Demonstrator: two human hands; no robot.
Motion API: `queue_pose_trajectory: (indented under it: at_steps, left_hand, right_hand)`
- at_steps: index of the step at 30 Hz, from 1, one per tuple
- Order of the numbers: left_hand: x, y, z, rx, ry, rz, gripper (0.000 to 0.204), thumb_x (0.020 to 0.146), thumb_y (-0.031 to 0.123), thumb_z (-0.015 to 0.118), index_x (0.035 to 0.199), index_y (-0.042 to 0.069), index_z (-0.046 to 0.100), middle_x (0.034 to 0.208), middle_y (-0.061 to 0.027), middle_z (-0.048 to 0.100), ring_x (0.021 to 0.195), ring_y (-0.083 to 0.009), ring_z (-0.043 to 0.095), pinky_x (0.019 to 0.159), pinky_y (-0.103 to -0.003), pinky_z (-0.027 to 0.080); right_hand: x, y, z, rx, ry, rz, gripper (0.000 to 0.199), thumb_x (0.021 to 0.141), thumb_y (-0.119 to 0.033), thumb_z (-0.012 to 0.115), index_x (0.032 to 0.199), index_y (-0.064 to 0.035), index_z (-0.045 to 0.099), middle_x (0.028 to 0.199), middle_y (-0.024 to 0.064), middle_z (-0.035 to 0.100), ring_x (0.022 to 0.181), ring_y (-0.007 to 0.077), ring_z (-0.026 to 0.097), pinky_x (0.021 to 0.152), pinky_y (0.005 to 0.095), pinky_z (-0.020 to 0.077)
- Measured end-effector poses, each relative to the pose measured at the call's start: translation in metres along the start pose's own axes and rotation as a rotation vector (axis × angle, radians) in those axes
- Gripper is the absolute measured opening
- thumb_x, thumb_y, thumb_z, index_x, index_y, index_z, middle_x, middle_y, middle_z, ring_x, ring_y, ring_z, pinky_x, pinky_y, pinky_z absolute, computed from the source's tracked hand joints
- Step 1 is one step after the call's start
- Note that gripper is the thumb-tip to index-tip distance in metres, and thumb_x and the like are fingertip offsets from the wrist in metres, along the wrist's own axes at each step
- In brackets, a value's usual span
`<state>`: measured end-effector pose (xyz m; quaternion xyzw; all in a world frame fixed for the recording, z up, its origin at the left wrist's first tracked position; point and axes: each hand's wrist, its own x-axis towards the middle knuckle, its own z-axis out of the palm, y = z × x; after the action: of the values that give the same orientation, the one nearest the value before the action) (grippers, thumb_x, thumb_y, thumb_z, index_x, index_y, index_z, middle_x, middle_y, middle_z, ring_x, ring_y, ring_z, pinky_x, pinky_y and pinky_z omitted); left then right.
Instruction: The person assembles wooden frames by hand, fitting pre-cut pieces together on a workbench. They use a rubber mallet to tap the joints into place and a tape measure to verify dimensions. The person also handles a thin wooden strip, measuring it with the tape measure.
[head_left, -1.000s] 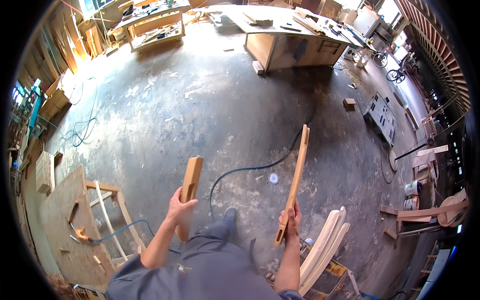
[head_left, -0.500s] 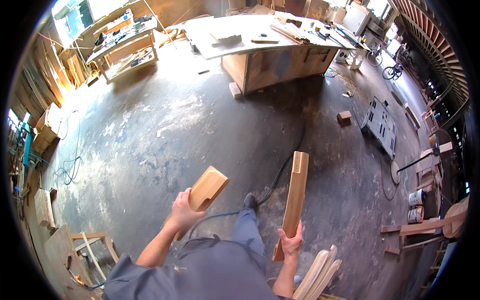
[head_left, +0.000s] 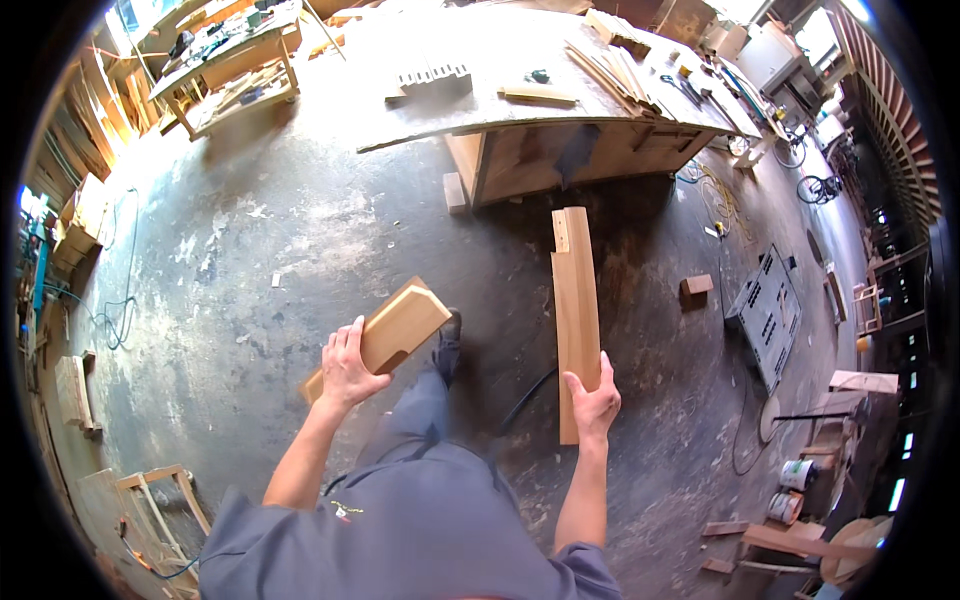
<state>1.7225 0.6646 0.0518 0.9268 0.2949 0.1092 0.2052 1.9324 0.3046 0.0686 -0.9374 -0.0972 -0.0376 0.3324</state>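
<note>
Left hand [head_left: 348,372] wrapped round the short block [head_left: 385,335], right hand [head_left: 594,392] gripping the long board [head_left: 576,315], both carried over the floor [head_left: 250,260], closer now to the worktop's [head_left: 480,85] near edge than a second ago.

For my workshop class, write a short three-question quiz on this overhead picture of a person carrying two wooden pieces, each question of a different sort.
1. True or false: the right hand grips the long notched board near its lower end.
2. Multiple choice: what does the left hand hold? A) a hammer B) a short wooden block with a bevelled corner C) a paint can
3. Fill in: straight ahead of the person stands a large wooden ____ with strips of wood lying on top.

Key
1. True
2. B
3. workbench
</note>
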Motion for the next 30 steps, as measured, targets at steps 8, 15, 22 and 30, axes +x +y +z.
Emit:
queue_pose_trajectory:
  at_steps: [8, 15, 22, 30]
  left_hand:
    - [0.278, 0.029, 0.06, 0.017, 0.005, 0.021, 0.104, 0.052, 0.03, 0.086, 0.144, 0.003, 0.044, 0.127, -0.0149, 0.054, 0.119, -0.0332, 0.052, 0.104, -0.046, 0.042]
    - [0.49, 0.05, 0.087, 0.078, -0.029, 0.028, 0.105, 0.053, 0.028, 0.087, 0.144, 0.003, 0.042, 0.126, -0.0168, 0.051, 0.119, -0.035, 0.05, 0.105, -0.047, 0.041]
    - [0.626, 0.058, 0.113, 0.26, -0.064, 0.015, 0.103, 0.052, 0.027, 0.088, 0.144, 0.008, 0.044, 0.127, -0.0137, 0.053, 0.122, -0.0338, 0.048, 0.11, -0.046, 0.037]
    - [0.675, 0.051, 0.134, 0.363, -0.243, -0.175, 0.102, 0.057, 0.018, 0.087, 0.148, 0.009, 0.041, 0.144, -0.0176, 0.047, 0.133, -0.0356, 0.045, 0.115, -0.047, 0.035]
  right_hand:
    - [0.315, -0.049, 0.068, -0.32, 0.009, -0.225, 0.076, 0.073, -0.031, 0.087, 0.139, -0.0112, 0.055, 0.102, 0.0199, 0.07, 0.093, 0.0404, 0.069, 0.082, 0.0478, 0.0551]
    - [0.595, -0.079, 0.148, -0.451, -0.006, -0.5, 0.076, 0.074, -0.037, 0.085, 0.14, -0.0157, 0.055, 0.085, 0.015, 0.065, 0.073, 0.0351, 0.068, 0.067, 0.0446, 0.0563]
    - [0.818, -0.069, 0.241, -0.388, -0.141, -0.733, 0.067, 0.079, -0.043, 0.079, 0.137, -0.0168, 0.056, 0.091, 0.0146, 0.068, 0.081, 0.032, 0.07, 0.073, 0.0422, 0.057]
    - [0.949, -0.068, 0.308, -0.341, -0.275, -0.721, 0.073, 0.072, -0.034, 0.086, 0.139, -0.0304, 0.057, 0.089, 0.0093, 0.064, 0.08, 0.0277, 0.069, 0.07, 0.0392, 0.0574]
